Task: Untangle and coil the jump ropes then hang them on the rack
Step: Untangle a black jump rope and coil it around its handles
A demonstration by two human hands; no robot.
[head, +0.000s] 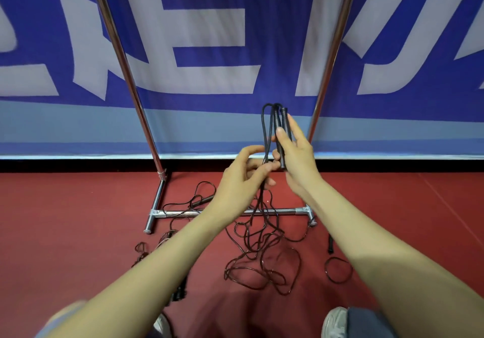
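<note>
Sneakers (334, 322) edge the red floor (78, 219), where tangled jump ropes (258, 256) lie below the rack (130, 75); right hand (297, 159) grips one rope's paired handles (282, 136), left hand (243, 178) pinches its cord (264, 133); coiling looks just begun; next, draw slack free for another loop.

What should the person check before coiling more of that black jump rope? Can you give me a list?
1. Both handles gripped together in the right hand: ok.
2. Left hand pinches the cord just below the handles: ok.
3. Cord hangs free of the floor tangle: not ok, it runs down into the knotted loops.
4. Cord clear of the rack's bottom bar: cannot tell, it crosses the bar.
5. Rack's top rail ready for hanging: cannot tell, only the posts show.
</note>
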